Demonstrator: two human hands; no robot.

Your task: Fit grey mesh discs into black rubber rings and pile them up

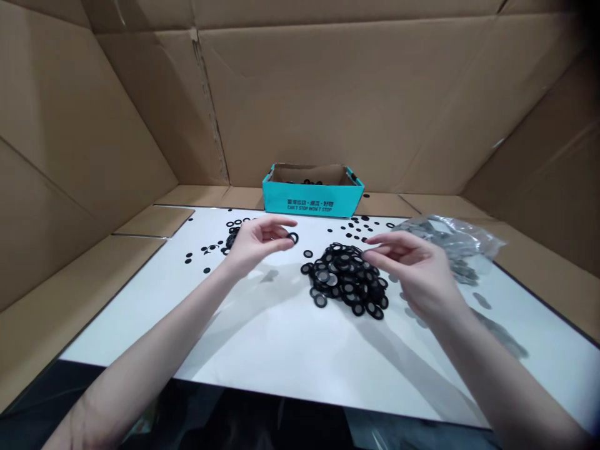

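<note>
Head view, hours read from the wearer's seat, 12 o'clock farthest away. We enter these items.

Item 1: left hand (257, 245), at 11 o'clock, thumb and forefinger narrowed on a black rubber ring (294, 237) held at the fingertips.

Item 2: right hand (412, 270), at 1 o'clock, its fingers (377, 251) drawn narrow just above the heap's edge; we cannot tell whether they hold anything.

Item 3: a heap of round black rubber rings with silver mesh centres (344, 278), at 12 o'clock, between both hands, with 1 loose ring (308, 254) just beside it.

Item 4: an open teal cardboard box (313, 201), far off at 12 o'clock, with some black rings (307, 182) inside.

Item 5: small black rings scattered (206, 253) at 10 o'clock on a flat white sheet (262, 331).

Item 6: a clear plastic bag of grey discs (445, 240), at 2 o'clock.

Item 7: brown corrugated cardboard walls (328, 94) around all of this.

As things lie, far more rings sit in the heap than in the box. The box's front wall hides most of its contents, the heap cannot be counted, and the bag's plastic blurs the discs.
</note>
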